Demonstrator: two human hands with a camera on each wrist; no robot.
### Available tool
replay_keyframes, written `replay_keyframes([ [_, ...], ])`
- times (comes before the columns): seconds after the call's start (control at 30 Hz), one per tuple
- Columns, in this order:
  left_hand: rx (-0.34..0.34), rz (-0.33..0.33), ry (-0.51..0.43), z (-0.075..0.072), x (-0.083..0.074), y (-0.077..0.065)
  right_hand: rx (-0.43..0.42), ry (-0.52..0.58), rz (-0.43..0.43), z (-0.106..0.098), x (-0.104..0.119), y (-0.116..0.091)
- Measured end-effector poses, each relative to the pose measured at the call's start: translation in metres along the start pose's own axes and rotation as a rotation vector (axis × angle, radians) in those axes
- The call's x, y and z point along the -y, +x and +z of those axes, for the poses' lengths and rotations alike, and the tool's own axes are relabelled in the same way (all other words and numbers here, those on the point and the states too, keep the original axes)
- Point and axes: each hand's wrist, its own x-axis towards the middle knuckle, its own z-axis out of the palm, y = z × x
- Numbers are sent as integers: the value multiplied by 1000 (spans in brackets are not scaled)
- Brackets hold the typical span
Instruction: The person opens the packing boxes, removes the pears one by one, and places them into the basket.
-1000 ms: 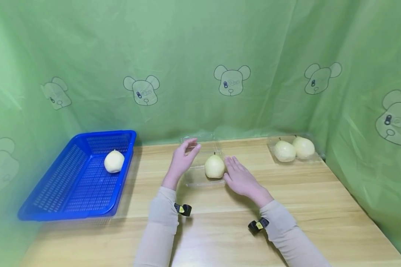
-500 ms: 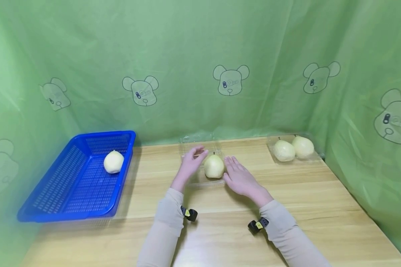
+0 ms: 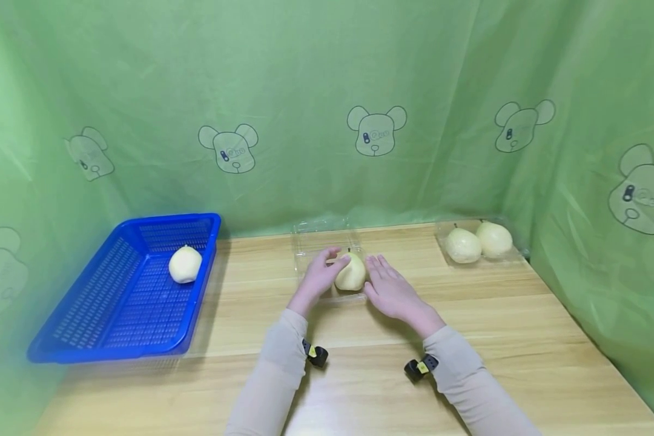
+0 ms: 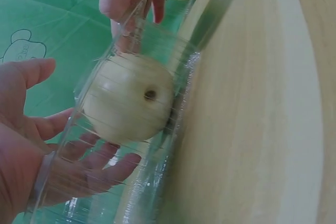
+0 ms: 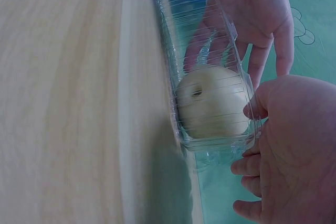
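While pear [image 3: 354, 276] inside box [image 5: 184, 19], basket [image 3: 142, 312] apart.

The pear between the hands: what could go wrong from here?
The pear could roll leftward, since the box has spare room on that side. The thin-looking box might slide or bend if the right hand, at its end, presses too hard. The left hand, close beside the pear, might knock it.

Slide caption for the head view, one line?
Left hand and right hand flank a pear in an open clear box; blue basket at left.
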Motion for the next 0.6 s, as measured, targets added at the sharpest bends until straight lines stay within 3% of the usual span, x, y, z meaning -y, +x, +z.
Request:
replay_keyframes([
  [0.4,75,28,28,5,7,3,-6,-10,-7,1,-1,1],
  [0.6,79,54,99,7,8,4,2,-11,0,1,-1,1],
])
